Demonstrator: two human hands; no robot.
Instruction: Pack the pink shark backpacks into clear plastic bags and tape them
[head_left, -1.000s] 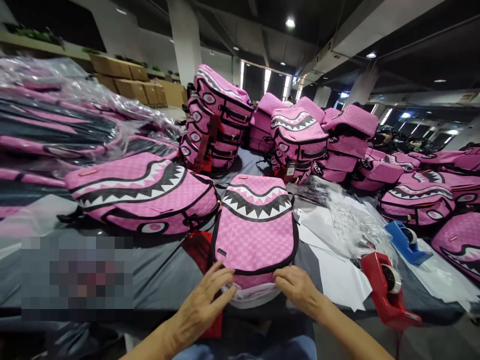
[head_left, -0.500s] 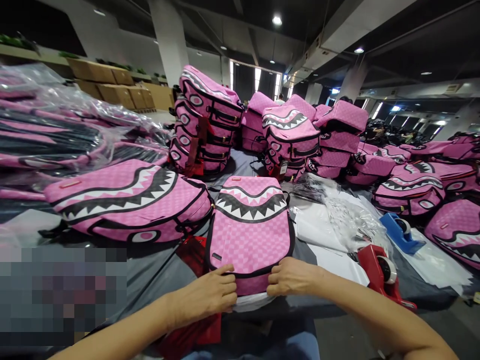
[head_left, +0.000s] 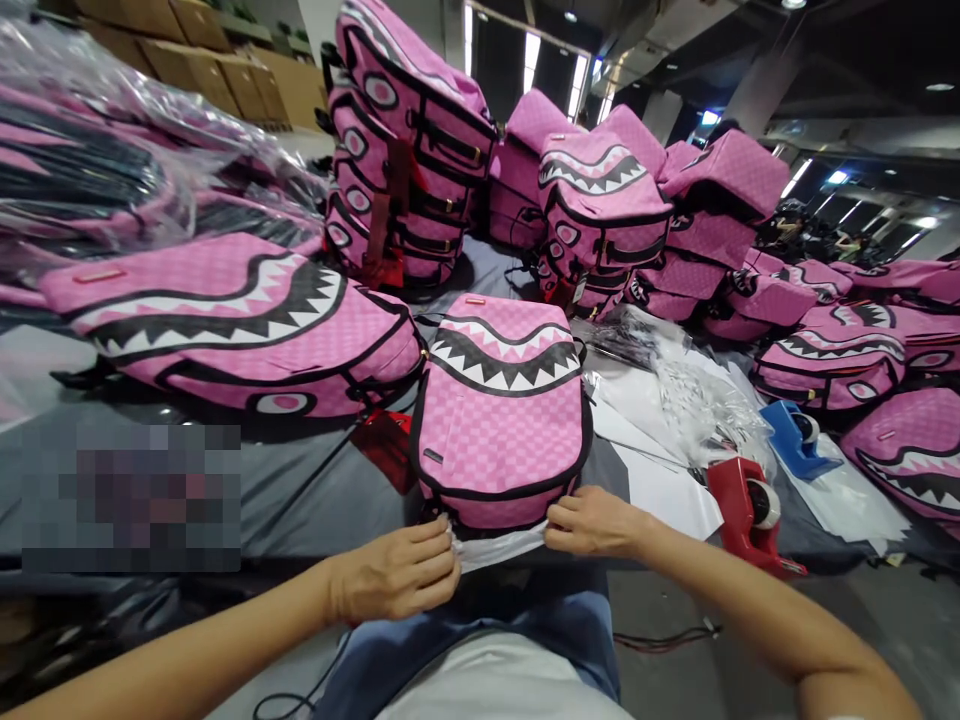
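Through the head camera I am looking down at a pink checked backpack [head_left: 510,430], which is lying front side up on the grey-covered bench [head_left: 296,490], its near end facing me at the bench's edge. The left hand [head_left: 397,570] is pinching one end of a thin white sheet [head_left: 499,550] just below that near end, fingers curled and gathered. The right hand [head_left: 596,520] is pinching the sheet's other end, its fingers bunched near the backpack's lower right corner. The sheet is running between the two.

For working this edge well, I am judging that both hands should be pulling level and equally, keeping the sheet flat rather than creasing at one corner. I am favouring a light grip, since thin material could be tearing, and the backpack could be sliding if one side is dragging harder.

Beside it, a second backpack [head_left: 247,340] is lying at an angle. A red tape dispenser [head_left: 739,510] and a blue tape dispenser [head_left: 799,440] are standing to the right.

I am finding no readable writing. The backpack is carrying a small red tag [head_left: 475,301] at its far end and a dark patch [head_left: 433,455] low on the left; both are appearing too small for reading.
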